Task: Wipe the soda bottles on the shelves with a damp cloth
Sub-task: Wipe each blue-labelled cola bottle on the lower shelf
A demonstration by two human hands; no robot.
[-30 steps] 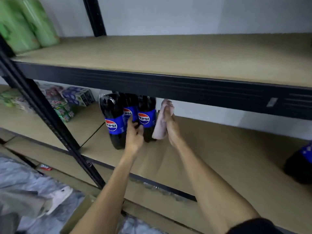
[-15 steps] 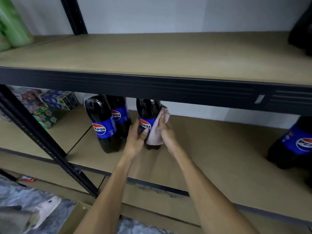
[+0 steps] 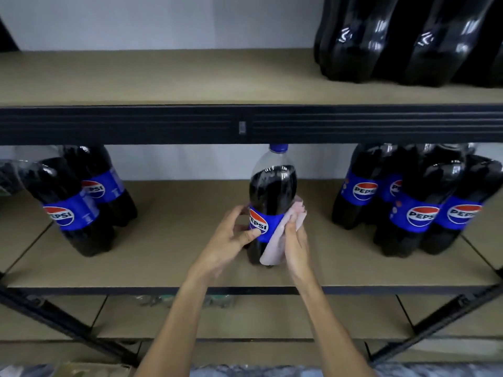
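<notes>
Pulled from its neighbours (image 3: 81,208), glossy bottle (image 3: 272,186) meets soft cloth (image 3: 272,254).

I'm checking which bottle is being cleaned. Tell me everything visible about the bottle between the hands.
The bottle is tall clear plastic, dark cola up to its shoulder, with a blue cap near the upper beam. A blue Pepsi label wraps its waist. It stands upright on the shelf, apart from the other bottles either side. The left hand grips its left side, thumb on the label; the right hand holds a pink cloth against its right side.
</notes>
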